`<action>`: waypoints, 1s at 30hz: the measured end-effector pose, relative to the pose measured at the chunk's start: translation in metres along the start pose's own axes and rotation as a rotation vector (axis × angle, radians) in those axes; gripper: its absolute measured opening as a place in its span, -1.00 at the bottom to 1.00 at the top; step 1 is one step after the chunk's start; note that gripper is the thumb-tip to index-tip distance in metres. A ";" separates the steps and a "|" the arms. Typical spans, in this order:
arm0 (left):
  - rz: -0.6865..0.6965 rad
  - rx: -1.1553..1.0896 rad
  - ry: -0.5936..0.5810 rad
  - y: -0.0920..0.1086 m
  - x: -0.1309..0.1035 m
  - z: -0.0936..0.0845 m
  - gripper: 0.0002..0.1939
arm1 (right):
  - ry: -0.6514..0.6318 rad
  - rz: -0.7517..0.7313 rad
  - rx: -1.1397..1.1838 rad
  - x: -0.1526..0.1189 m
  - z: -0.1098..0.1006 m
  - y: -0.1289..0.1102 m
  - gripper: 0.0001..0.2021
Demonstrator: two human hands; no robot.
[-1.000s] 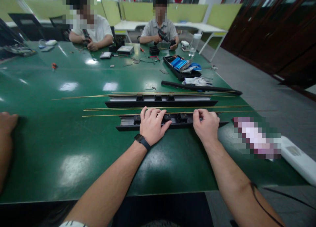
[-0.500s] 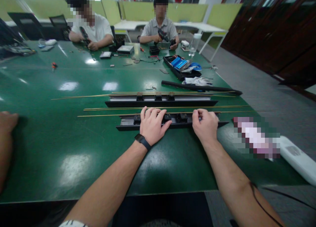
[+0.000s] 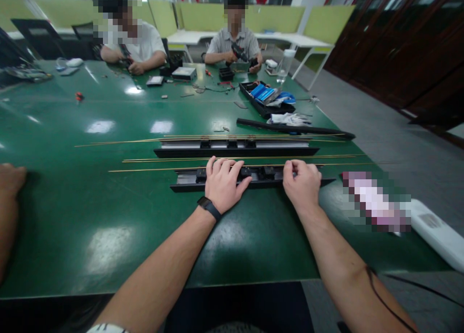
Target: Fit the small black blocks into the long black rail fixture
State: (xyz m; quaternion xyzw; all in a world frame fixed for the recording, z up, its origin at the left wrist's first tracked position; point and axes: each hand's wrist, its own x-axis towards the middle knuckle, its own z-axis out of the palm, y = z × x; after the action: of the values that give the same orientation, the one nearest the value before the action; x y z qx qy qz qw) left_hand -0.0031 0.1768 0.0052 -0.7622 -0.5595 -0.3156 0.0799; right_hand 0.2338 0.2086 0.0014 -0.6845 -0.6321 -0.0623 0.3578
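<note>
The thin gold stick (image 3: 152, 169), pinched in the right hand (image 3: 302, 182) and running under the spread left hand (image 3: 224, 184), could bend if pushed too hard, or slip if the black rail (image 3: 188, 188) beneath both hands slides.

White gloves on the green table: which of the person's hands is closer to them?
Right. The right hand is on the near side of the gloves, almost straight in front. The left hand is on the near side too, but well to their left.
</note>
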 end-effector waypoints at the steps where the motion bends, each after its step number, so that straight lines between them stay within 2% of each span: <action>1: -0.001 -0.001 0.000 0.000 0.000 0.000 -0.55 | -0.009 -0.021 0.010 -0.001 0.000 -0.001 -0.64; 5: -0.002 -0.006 -0.003 0.000 0.000 0.001 -0.55 | -0.019 -0.038 0.023 -0.002 0.001 -0.002 -0.65; 12: 0.005 0.001 -0.005 -0.001 -0.001 0.001 -0.54 | 0.016 0.055 0.000 0.001 0.000 0.003 -0.65; 21: -0.004 -0.003 -0.005 0.000 0.000 0.000 -0.54 | -0.009 -0.032 0.035 -0.002 0.001 0.000 -0.65; 30: 0.002 -0.004 -0.003 -0.001 0.000 0.001 -0.54 | 0.042 0.086 0.013 0.002 0.000 0.004 -0.66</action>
State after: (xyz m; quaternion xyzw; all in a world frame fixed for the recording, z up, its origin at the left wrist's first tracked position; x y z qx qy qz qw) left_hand -0.0033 0.1772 0.0038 -0.7633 -0.5583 -0.3156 0.0780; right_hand 0.2382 0.2108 0.0006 -0.7072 -0.5950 -0.0572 0.3775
